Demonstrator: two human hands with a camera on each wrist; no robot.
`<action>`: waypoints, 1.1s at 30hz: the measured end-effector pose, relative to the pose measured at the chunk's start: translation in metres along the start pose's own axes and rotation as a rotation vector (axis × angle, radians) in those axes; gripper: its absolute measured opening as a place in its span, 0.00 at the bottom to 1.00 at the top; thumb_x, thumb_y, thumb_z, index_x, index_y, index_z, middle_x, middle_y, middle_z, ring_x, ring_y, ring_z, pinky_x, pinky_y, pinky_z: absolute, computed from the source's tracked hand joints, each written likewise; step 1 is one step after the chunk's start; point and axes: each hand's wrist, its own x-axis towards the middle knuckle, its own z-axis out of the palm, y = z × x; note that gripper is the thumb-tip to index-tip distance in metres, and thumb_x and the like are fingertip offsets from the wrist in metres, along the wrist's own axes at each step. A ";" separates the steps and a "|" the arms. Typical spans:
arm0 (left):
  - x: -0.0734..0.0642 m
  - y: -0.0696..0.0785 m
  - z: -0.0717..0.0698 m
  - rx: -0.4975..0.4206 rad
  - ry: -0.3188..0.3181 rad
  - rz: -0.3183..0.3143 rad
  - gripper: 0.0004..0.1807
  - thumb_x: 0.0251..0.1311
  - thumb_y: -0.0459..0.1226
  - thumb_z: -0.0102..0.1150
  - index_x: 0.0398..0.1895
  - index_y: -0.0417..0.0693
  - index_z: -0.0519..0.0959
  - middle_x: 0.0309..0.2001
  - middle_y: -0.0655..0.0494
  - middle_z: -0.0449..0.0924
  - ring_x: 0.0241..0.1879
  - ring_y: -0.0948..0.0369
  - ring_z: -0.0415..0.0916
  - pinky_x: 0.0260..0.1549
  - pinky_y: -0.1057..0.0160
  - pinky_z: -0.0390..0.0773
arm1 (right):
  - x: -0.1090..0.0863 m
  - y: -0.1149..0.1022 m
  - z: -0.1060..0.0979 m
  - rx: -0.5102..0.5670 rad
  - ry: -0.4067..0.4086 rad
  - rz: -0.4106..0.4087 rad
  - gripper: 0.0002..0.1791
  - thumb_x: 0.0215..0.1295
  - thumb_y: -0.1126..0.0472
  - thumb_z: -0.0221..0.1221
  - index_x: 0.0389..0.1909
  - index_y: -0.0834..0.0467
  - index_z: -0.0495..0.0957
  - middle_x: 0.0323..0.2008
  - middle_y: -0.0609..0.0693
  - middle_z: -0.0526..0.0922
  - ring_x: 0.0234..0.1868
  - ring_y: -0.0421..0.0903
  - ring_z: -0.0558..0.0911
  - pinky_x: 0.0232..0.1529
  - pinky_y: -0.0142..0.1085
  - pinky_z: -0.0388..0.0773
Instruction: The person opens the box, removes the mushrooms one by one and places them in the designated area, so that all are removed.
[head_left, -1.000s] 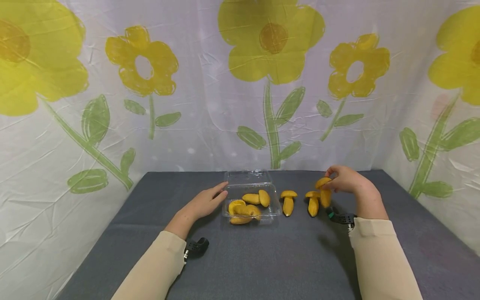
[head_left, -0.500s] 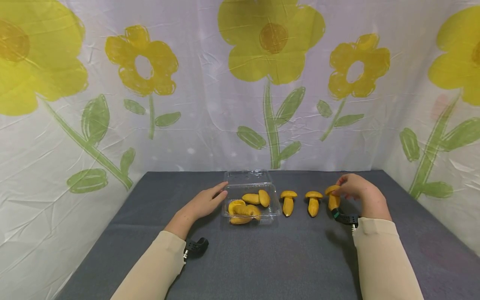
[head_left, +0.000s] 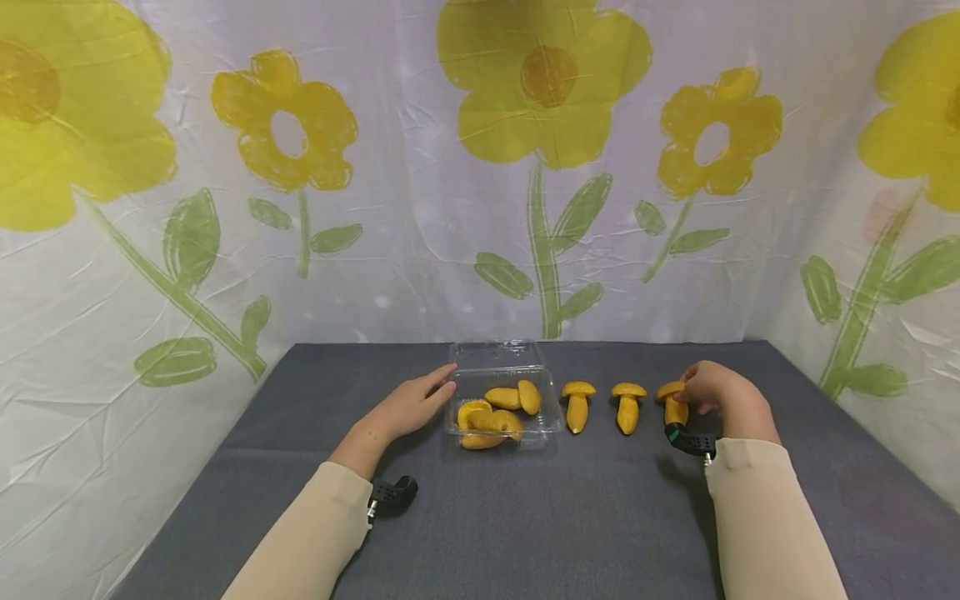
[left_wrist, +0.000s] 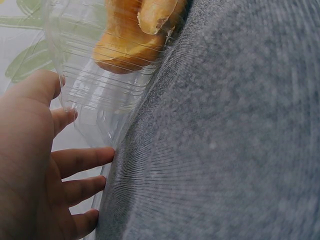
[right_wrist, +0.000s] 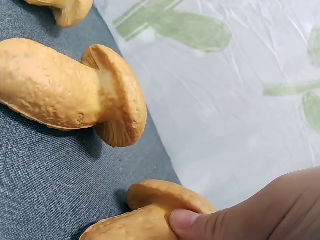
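My right hand [head_left: 726, 394] pinches a yellow mushroom [head_left: 676, 410] at the right end of a row. In the right wrist view the thumb [right_wrist: 197, 223] presses on its stem just under the cap; the other fingers are out of that view. Two more mushrooms lie to its left, a middle one [head_left: 627, 410] and one nearer the box [head_left: 577, 410], caps away from me. My left hand [head_left: 408, 406], fingers extended, touches the left side of a clear plastic box [head_left: 553, 400]. Inside the box lie several mushrooms [left_wrist: 127, 50], seen through its ribbed wall.
The box's clear lid [head_left: 498, 355] stands hinged open at the back. A dark grey cloth [head_left: 525, 517] covers the table. Behind it hangs a white curtain [head_left: 390, 275] printed with yellow flowers.
My right hand has moved right and slightly down with its mushroom, from beside the middle mushroom to a spaced place at the row's right end. The left hand stays at the box.
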 end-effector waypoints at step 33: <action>0.002 -0.002 0.002 0.008 0.013 0.009 0.32 0.82 0.52 0.42 0.83 0.56 0.55 0.74 0.45 0.67 0.72 0.44 0.65 0.68 0.36 0.63 | -0.031 -0.081 0.010 -0.176 -0.006 -0.224 0.37 0.72 0.51 0.63 0.71 0.71 0.66 0.67 0.74 0.67 0.60 0.69 0.75 0.55 0.59 0.77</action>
